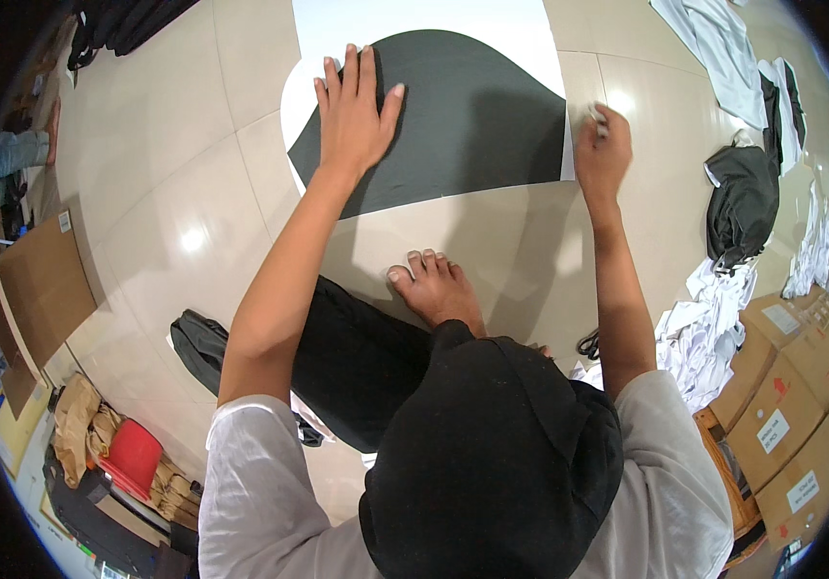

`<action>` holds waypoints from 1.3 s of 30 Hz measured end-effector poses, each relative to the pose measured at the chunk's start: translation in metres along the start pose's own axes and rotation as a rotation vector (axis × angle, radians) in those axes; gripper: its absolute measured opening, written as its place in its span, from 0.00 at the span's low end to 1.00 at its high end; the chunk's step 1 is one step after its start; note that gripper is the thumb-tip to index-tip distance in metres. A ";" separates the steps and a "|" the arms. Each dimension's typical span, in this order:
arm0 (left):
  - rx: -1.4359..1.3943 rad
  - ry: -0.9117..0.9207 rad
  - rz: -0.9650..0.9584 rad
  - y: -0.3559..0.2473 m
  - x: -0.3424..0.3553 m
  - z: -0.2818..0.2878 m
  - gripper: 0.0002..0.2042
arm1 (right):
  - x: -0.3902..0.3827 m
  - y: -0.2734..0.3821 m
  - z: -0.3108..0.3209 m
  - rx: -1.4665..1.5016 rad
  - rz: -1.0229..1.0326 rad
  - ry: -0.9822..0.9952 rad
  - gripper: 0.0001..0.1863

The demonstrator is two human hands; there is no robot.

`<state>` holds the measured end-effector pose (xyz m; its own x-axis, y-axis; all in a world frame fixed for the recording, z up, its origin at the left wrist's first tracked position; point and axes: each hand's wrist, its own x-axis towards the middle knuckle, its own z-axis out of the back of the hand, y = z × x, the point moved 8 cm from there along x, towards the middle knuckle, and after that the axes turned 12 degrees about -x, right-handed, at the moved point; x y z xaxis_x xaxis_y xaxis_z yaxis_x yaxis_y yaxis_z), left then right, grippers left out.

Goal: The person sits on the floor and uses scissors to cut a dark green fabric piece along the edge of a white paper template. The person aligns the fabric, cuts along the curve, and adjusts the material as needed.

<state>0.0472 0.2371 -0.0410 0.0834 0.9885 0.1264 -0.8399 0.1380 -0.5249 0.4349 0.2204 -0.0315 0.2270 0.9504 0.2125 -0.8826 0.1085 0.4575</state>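
A dark grey cut piece (453,116) with a curved top edge lies on a larger white sheet (357,19) on the tiled floor. My left hand (357,116) rests on the upper left of the dark piece, fingers spread and lying flat. Just beyond the piece's right edge, my right hand (605,150) is closed on a small whitish object (596,114), blurred and partly hidden by the fingers. My bare foot (439,294) is below the piece, and black scissors (588,343) lie near my right forearm.
Dark and white cloth (743,198) and crumpled white scraps (694,338) lie along the right, near stacked cartons (786,415). Brown cardboard (43,285) and a red item (130,449) are at the left. Another person's bare foot (51,135) shows at the far left.
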 end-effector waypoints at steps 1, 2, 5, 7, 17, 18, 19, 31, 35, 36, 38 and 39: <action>-0.001 0.020 -0.014 -0.010 -0.008 -0.001 0.38 | -0.010 -0.015 0.010 0.021 -0.069 0.020 0.13; -0.002 0.041 -0.028 -0.020 -0.017 -0.002 0.38 | -0.021 -0.029 0.020 0.043 -0.138 0.041 0.13; 0.002 0.161 -0.107 -0.060 -0.044 -0.020 0.38 | -0.050 -0.038 0.029 0.096 -0.262 0.114 0.14; 0.009 0.207 -0.114 -0.073 -0.054 -0.034 0.38 | -0.061 -0.030 0.025 0.088 -0.285 0.161 0.16; 0.028 0.176 -0.053 -0.073 -0.057 -0.030 0.37 | -0.054 -0.011 -0.002 -0.081 -0.280 0.327 0.17; 0.031 0.167 -0.037 -0.067 -0.055 -0.021 0.37 | -0.053 -0.015 -0.003 -0.081 -0.291 0.353 0.17; 0.033 0.157 -0.020 -0.060 -0.053 -0.011 0.36 | -0.052 -0.017 -0.005 -0.080 -0.300 0.379 0.17; -0.258 -0.002 0.746 0.076 -0.159 0.077 0.27 | -0.068 -0.011 -0.010 0.489 -0.550 0.512 0.17; -0.121 -0.013 0.726 0.081 -0.170 0.073 0.26 | -0.066 -0.010 -0.005 0.503 -0.566 0.513 0.17; -0.154 -0.005 0.750 0.081 -0.170 0.071 0.25 | -0.066 -0.015 -0.006 0.513 -0.567 0.515 0.17; -0.219 0.015 0.796 0.082 -0.171 0.068 0.23 | -0.066 -0.019 -0.007 0.524 -0.565 0.522 0.16; -0.234 0.016 0.783 0.082 -0.172 0.068 0.21 | -0.066 -0.019 -0.008 0.524 -0.561 0.527 0.15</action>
<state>-0.0723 0.0744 -0.0490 -0.4722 0.8040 -0.3613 -0.5241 -0.5857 -0.6183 0.4329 0.1581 -0.0611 0.2343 0.8222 -0.5187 -0.3726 0.5688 0.7333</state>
